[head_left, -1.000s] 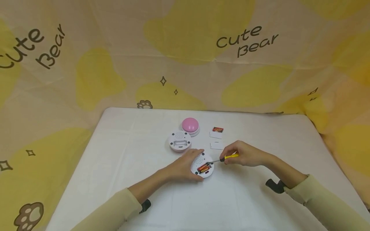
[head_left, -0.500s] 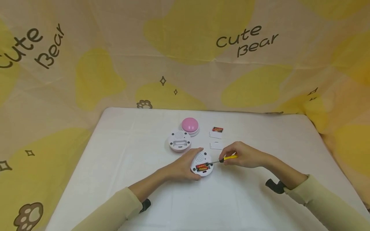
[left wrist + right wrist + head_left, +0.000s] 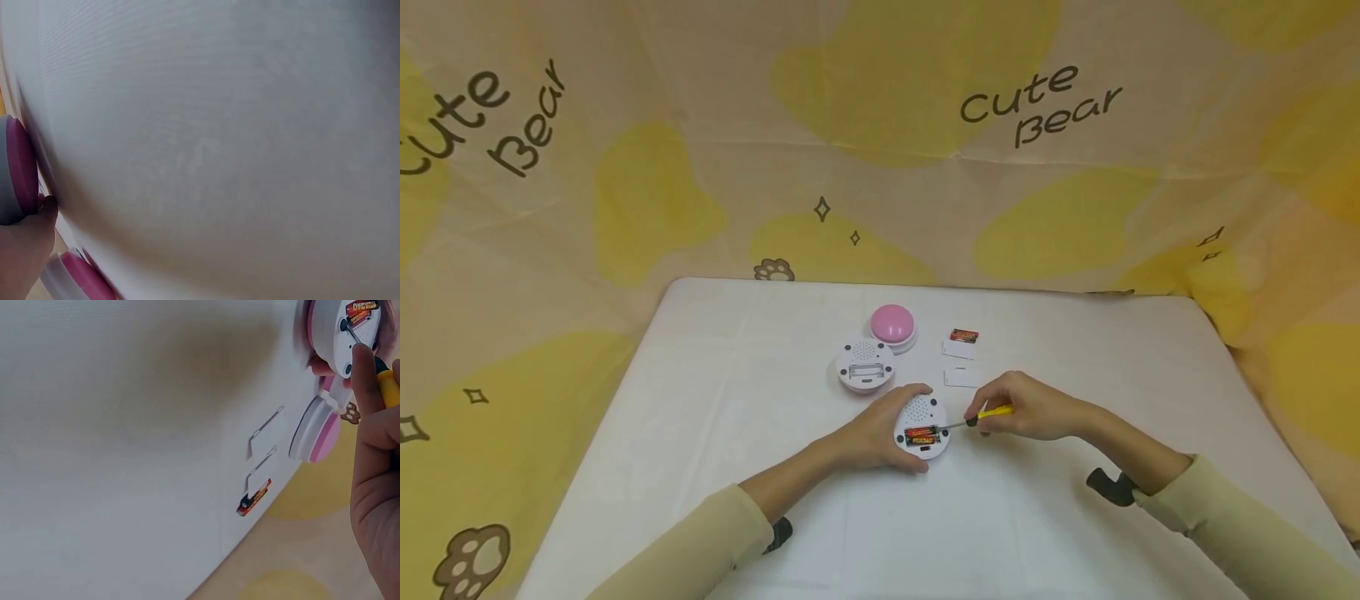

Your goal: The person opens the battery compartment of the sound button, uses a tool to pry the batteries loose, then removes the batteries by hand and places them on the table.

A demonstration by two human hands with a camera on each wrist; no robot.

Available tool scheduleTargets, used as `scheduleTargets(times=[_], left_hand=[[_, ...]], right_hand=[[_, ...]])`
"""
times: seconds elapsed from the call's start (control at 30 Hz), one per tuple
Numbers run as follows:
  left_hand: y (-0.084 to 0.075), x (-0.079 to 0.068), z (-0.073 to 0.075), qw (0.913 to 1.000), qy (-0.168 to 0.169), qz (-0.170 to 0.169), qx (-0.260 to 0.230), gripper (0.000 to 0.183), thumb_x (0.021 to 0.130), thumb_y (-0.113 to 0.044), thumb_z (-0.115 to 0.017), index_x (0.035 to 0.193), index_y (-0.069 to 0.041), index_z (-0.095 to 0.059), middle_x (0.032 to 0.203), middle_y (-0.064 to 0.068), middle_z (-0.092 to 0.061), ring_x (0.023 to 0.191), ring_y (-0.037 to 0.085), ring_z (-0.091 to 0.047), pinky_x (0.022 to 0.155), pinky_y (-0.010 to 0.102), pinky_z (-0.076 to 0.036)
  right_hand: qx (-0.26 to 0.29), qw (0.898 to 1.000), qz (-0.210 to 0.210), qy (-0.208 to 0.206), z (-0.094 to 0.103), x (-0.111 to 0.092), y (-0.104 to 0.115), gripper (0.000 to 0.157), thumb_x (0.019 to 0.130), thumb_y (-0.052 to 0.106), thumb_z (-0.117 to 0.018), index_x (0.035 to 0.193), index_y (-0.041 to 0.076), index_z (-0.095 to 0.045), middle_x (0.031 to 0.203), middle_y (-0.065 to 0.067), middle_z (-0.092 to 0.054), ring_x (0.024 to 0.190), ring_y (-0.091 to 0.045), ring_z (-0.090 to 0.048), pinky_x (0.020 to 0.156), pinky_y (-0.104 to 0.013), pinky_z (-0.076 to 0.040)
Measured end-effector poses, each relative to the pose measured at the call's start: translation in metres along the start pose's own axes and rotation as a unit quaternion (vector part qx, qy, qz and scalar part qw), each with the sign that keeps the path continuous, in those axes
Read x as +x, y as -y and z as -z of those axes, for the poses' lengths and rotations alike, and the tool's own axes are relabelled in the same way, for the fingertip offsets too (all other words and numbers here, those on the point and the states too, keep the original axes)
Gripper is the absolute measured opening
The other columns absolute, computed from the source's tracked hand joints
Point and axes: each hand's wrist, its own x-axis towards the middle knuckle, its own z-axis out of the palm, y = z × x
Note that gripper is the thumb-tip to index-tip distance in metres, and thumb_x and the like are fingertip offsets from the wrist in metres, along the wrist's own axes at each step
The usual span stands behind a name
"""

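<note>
My left hand [image 3: 874, 433] grips the left side of a round white-and-pink push-button device [image 3: 919, 410], turned underside up on the table. Two red-and-black batteries [image 3: 922, 437] lie side by side in its battery compartment. In the left wrist view only the device's pink-and-grey side [image 3: 22, 165] shows beside the fingers. My right hand [image 3: 1033, 407] pinches a screwdriver [image 3: 996, 412] by its yellow-and-black handle. Its metal shaft points left, with the tip at the right end of the batteries. From the right wrist, the index finger [image 3: 366, 378] lies along the tool, partly hiding it.
Behind my left hand sits a second device [image 3: 865, 363], underside up, its battery compartment uncovered. A third device [image 3: 892, 325] stands pink dome up at the back. Right of them are two white covers [image 3: 961, 377] and red-and-black batteries [image 3: 965, 336] on the white table [image 3: 737, 350].
The held device has turned, so its batteries went from slanted to nearly level. My right hand and the screwdriver have shifted slightly left and toward me.
</note>
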Motion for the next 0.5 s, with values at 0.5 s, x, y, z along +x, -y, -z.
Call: scheduleTargets(times=[0.5], left_hand=[[0.0010, 0.0036, -0.0008, 0.9999, 0.005, 0.007, 0.007, 0.096, 0.071, -0.029, -0.089, 0.150, -0.025, -0.035, 0.145, -0.008, -0.044, 0.127, 0.012, -0.043, 0.108, 0.042, -0.038]], right_hand=[[0.010, 1.000, -0.004, -0.002, -0.0023, -0.0004, -0.0016, 0.016, 0.091, 0.007, -0.070, 0.106, 0.004, -0.074, 0.095, -0.009, -0.073, 0.083, -0.016, -0.065, 0.075, -0.027, -0.053]])
